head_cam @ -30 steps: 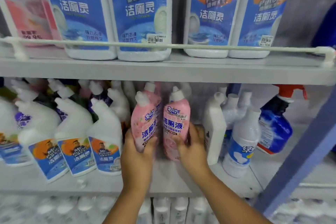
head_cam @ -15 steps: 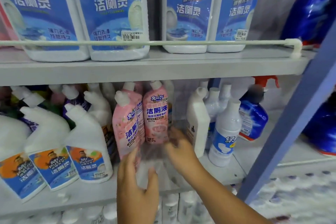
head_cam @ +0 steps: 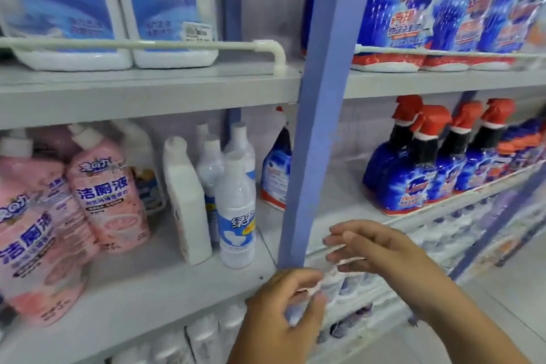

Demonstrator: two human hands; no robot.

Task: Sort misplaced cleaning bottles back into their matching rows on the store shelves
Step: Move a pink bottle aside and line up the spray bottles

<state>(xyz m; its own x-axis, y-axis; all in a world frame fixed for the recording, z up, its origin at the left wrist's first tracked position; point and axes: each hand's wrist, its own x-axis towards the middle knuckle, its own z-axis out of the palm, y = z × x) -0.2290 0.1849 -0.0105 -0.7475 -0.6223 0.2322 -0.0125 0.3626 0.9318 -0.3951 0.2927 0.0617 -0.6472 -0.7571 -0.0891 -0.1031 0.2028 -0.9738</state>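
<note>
Much of the view is blurred, mostly at the right edge and at the bottom. The large white bottles [head_cam: 174, 9] on the top shelf are cut off at the top, and their blue labels are hard to read. On the middle shelf [head_cam: 165, 284] a lone blue spray bottle [head_cam: 274, 168] is half hidden behind the blue post [head_cam: 310, 127]; it stands beside the white bottles [head_cam: 236, 210], apart from the row of blue spray bottles [head_cam: 413, 174] with red heads on the other side of the post. The pink bottles [head_cam: 109, 195] stand at the left, and the nearest one is cut off by the edge.

Both hands are in front of the shelf edge, low, and they hold nothing. The left hand [head_cam: 283, 316] has loosely curled fingers, just under the foot of the post. The right hand [head_cam: 375, 245] is stretched out flat to the left, fingers relaxed, a little higher. The lone spray bottle is above both hands, behind the post, not touched.
</note>
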